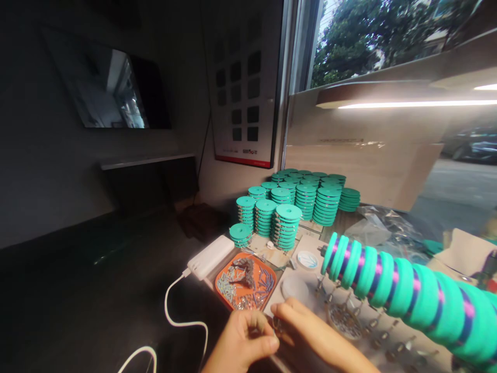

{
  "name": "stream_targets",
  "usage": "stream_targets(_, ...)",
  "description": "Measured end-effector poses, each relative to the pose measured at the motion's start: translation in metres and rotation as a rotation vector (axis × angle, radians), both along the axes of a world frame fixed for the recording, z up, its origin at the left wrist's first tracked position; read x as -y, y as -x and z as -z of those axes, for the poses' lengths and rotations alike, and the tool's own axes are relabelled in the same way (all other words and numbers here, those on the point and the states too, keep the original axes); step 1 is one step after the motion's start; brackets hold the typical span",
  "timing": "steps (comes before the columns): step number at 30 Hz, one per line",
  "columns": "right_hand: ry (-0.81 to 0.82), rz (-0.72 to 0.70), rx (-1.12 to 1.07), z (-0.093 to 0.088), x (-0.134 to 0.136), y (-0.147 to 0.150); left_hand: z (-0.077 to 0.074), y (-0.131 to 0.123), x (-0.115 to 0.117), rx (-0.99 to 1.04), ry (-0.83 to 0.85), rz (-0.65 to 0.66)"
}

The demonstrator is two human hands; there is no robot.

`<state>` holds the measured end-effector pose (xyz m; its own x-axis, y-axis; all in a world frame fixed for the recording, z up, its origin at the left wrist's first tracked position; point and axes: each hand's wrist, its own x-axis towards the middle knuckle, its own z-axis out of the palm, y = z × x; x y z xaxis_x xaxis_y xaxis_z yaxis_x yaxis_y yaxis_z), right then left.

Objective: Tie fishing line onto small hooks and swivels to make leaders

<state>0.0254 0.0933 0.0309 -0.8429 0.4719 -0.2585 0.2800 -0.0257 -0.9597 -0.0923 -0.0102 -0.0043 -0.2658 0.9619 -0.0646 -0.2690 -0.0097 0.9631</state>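
My left hand is at the bottom middle, thumb and fingers pinched together. Close against it on the right, my right hand is also closed, its fingers bent down. Between the fingertips shows a small shiny metal piece, too small and blurred to name. Just beyond my hands sits an orange tray holding small metal parts and purple and pale pieces. To the right, a slanted row of teal foam spools wound with purple line carries metal swivels hanging below it.
Many teal spools stand stacked at the back. A white power bank with a white cable lies left of the tray. A round dish of small parts sits under the row. A lit lamp hangs above.
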Motion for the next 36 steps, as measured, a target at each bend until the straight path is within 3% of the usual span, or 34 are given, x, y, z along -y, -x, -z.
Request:
stream_targets(22, 0.055, -0.011, -0.009, 0.003, 0.006, 0.002, -0.022, -0.005, 0.010, 0.055, -0.046, 0.081)
stream_targets(27, 0.105, -0.045, -0.007, 0.007, 0.004, -0.001, -0.031, -0.012, 0.010, 0.058, -0.007, 0.040)
stream_targets(36, 0.134, -0.010, -0.024, 0.015, 0.000, -0.008, -0.028, -0.011, 0.011, 0.085, -0.022, 0.081)
